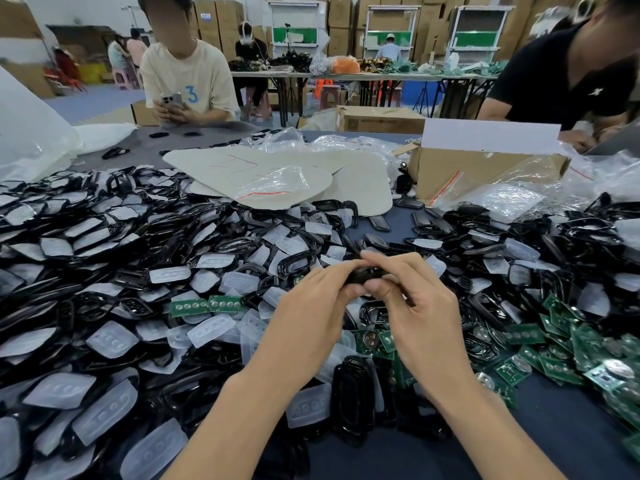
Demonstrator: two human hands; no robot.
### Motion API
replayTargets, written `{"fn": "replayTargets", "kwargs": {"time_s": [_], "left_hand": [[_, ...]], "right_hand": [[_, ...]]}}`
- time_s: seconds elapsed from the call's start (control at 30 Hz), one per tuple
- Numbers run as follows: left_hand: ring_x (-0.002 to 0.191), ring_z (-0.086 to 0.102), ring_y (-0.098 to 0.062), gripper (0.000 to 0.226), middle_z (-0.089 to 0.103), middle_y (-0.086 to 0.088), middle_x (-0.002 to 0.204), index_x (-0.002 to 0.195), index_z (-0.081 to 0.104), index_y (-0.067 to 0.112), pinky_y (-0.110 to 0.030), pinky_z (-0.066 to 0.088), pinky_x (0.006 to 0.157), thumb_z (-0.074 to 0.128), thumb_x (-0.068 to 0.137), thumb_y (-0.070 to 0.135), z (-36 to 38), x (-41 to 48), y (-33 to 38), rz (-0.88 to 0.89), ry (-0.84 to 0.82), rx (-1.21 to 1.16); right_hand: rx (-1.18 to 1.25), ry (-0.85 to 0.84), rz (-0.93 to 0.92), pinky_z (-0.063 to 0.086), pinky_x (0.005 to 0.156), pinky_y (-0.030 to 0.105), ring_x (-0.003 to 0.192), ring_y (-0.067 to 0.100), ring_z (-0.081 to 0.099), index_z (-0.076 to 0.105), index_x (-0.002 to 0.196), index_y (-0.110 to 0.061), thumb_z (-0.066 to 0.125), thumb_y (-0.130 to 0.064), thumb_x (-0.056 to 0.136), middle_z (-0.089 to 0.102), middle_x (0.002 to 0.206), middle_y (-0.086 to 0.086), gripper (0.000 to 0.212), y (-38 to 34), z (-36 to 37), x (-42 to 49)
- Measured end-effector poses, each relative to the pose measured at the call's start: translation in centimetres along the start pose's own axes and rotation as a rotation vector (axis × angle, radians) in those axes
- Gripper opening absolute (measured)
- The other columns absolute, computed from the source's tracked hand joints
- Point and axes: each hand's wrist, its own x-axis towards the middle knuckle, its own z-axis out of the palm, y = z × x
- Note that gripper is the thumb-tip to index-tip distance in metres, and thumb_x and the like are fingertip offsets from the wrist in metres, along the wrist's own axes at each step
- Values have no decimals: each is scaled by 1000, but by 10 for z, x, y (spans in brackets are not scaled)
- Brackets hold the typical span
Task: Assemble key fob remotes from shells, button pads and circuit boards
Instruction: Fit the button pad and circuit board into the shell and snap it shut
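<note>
Both my hands meet above the middle of the table around one black key fob shell (360, 274). My left hand (311, 306) grips its left end with curled fingers. My right hand (412, 292) pinches its right end between thumb and fingertips. Most of the shell is hidden by my fingers, so I cannot tell what is inside it. Black shells (110, 299) and translucent white button pads (112, 339) lie heaped over the left and centre. Green circuit boards (554, 362) are piled at the right, and two more boards (207, 304) lie left of my hands.
A beige sheet (346, 174) and clear bags (277, 185) lie behind the heap. An open cardboard box (460, 168) stands at the back right. One person with a phone (171, 98) sits across the table; another in black (568, 81) leans in at the right. Blue tabletop (554, 431) shows near me.
</note>
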Motion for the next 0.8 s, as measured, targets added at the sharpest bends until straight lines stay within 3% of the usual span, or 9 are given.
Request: {"fn": "replayTargets", "kwargs": {"time_s": [0.1,0.17,0.27,0.37,0.43,0.47,0.57,0.7,0.8], "left_hand": [[64,54,9,20,61,21,74,117,65,12,-8,37,61,52,101,12,0,1,2,-26,63,-146],[56,50,11,17,58,28,65,110,65,15,-3,32,53,53,101,7,0,1,1,-46,64,-208],[52,50,-1,20,62,27,68,114,64,28,-8,32,51,55,101,16,1,2,-1,-82,17,-267],[58,55,-17,33,70,5,79,128,53,48,-24,46,55,54,100,30,0,3,-3,-126,-44,-310],[69,62,-28,40,73,-10,90,138,48,47,-36,52,66,54,99,35,-1,3,-6,-167,-108,-313],[66,60,-26,41,72,-11,88,140,49,43,-36,51,64,54,100,35,-2,2,-7,-170,-126,-304],[50,42,-11,30,66,-8,71,130,60,37,-21,36,48,55,100,30,-4,1,-7,-132,-137,-308],[59,47,-32,19,64,-18,74,108,65,42,-35,39,54,59,99,26,-7,3,-5,-163,-138,-361],[65,54,-35,21,67,-17,78,103,65,42,-40,43,60,60,98,22,-8,3,-5,-176,-134,-356]], "right_hand": [[121,9,133,51,84,15,99,9,67,68,110,-52,67,-7,95,66,106,-18,47,-2,0,2],[183,12,204,54,84,20,96,10,69,70,102,-49,67,-8,94,69,102,-14,42,-2,0,1],[211,11,249,56,85,25,97,11,69,70,96,-47,68,-8,94,72,100,-11,39,-2,0,1],[188,-2,291,55,85,34,95,11,68,69,97,-43,66,-9,95,73,99,-11,34,1,0,1],[159,-16,304,55,85,33,94,9,68,68,97,-43,65,-8,95,73,97,-15,35,2,0,1],[142,-23,297,55,84,31,94,9,69,67,96,-43,65,-6,95,73,97,-16,36,2,0,0],[125,-36,269,55,81,25,91,8,69,68,93,-39,65,-3,95,73,94,-18,36,2,0,-1],[143,-36,288,55,81,24,88,7,69,70,86,-42,68,-3,93,74,91,-19,40,3,-1,2],[167,-37,332,58,81,30,84,11,70,70,83,-48,69,-5,92,75,88,-16,44,5,-1,2]]}}
